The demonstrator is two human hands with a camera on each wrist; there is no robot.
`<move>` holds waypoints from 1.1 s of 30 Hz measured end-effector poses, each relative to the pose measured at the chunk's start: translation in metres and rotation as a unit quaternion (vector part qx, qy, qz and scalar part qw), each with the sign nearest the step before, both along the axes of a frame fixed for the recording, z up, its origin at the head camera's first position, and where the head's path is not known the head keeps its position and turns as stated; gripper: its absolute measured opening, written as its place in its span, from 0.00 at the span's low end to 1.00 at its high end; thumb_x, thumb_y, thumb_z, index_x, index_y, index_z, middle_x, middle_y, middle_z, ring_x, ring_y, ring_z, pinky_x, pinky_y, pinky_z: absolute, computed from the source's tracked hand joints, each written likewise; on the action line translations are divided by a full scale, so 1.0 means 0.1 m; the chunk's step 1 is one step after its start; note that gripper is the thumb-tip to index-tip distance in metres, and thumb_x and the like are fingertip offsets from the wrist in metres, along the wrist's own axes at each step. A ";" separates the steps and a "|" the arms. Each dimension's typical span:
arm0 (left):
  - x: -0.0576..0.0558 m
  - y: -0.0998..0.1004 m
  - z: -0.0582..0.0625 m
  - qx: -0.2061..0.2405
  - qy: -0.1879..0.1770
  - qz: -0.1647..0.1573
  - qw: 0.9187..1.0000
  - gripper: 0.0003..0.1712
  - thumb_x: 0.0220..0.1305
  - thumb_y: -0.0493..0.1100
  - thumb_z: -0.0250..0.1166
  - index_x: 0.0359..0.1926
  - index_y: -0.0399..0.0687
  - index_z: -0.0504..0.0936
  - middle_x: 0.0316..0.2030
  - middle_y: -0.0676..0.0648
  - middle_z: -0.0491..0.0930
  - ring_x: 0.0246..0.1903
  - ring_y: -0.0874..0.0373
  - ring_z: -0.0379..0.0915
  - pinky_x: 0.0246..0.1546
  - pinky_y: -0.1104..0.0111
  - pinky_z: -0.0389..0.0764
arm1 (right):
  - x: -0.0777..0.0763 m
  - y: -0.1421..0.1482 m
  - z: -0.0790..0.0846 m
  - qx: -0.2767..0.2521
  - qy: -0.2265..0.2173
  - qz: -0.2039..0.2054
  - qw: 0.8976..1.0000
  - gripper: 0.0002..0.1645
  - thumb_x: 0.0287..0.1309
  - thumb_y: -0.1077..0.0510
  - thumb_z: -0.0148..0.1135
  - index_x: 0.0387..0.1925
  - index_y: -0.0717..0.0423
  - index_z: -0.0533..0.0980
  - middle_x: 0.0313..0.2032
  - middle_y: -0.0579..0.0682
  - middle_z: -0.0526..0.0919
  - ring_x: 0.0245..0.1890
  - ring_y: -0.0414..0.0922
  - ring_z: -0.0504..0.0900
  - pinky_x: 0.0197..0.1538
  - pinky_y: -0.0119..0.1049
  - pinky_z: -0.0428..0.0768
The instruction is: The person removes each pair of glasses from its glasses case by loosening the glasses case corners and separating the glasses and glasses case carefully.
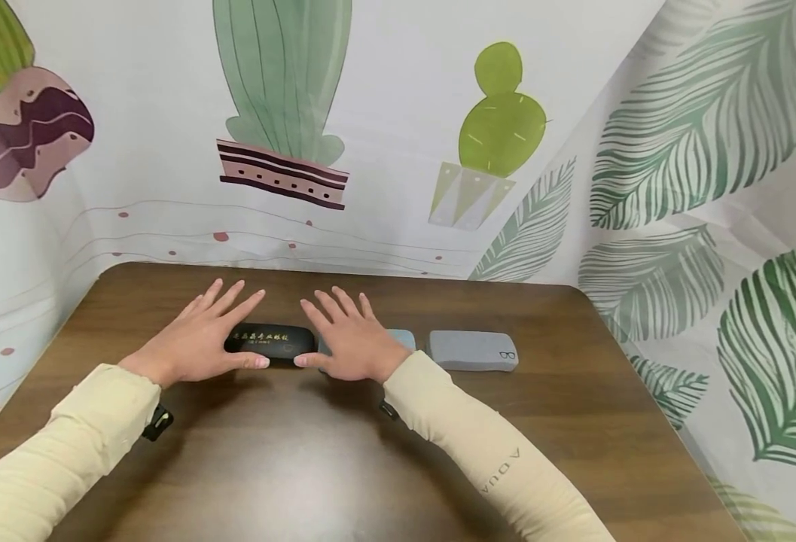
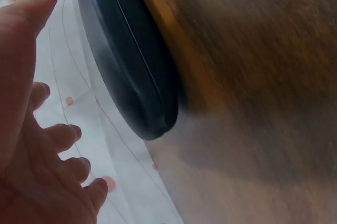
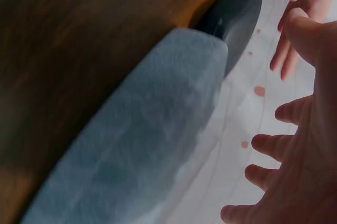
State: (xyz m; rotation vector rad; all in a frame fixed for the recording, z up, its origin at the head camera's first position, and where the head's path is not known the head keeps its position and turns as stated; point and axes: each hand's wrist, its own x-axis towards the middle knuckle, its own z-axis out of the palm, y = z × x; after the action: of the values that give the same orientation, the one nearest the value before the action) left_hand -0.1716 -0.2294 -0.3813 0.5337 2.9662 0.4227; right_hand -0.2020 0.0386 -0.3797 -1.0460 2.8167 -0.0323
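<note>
A black glasses case [image 1: 272, 342] with gold lettering lies on the table, and my left hand [image 1: 197, 339] is spread over its left end. In the left wrist view the side seam of this black case [image 2: 126, 61] shows, with the fingers apart from it. My right hand [image 1: 353, 342], fingers fanned out, covers much of a light-blue case [image 1: 403, 338]. From the right wrist, the blue case [image 3: 142, 124] lies end to end with the black one. Both thumbs point inward at the black case's near edge. Neither hand grips anything.
A grey glasses case [image 1: 472, 350] with a small spectacles mark lies to the right, in line with the others. The brown wooden table [image 1: 289, 467] has rounded far corners. Behind it hangs a white cloth [image 1: 398, 150] printed with cacti and leaves.
</note>
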 end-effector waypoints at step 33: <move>-0.10 -0.18 -0.19 0.020 -0.003 -0.042 0.999 0.45 0.54 0.46 0.81 0.68 0.30 0.74 0.61 0.31 0.81 0.55 0.36 0.81 0.55 0.45 0.80 | 0.08 -0.66 -0.19 0.100 0.089 0.039 0.990 0.42 0.70 0.38 0.63 0.74 0.58 0.67 0.64 0.47 0.81 0.62 0.40 0.82 0.64 0.30 0.79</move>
State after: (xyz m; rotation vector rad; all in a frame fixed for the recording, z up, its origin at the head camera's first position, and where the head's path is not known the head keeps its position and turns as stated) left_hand -0.1820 -0.2476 -0.4007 0.6560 2.9227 0.4757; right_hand -0.1941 -0.0276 -0.3987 -1.1624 2.8533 0.3623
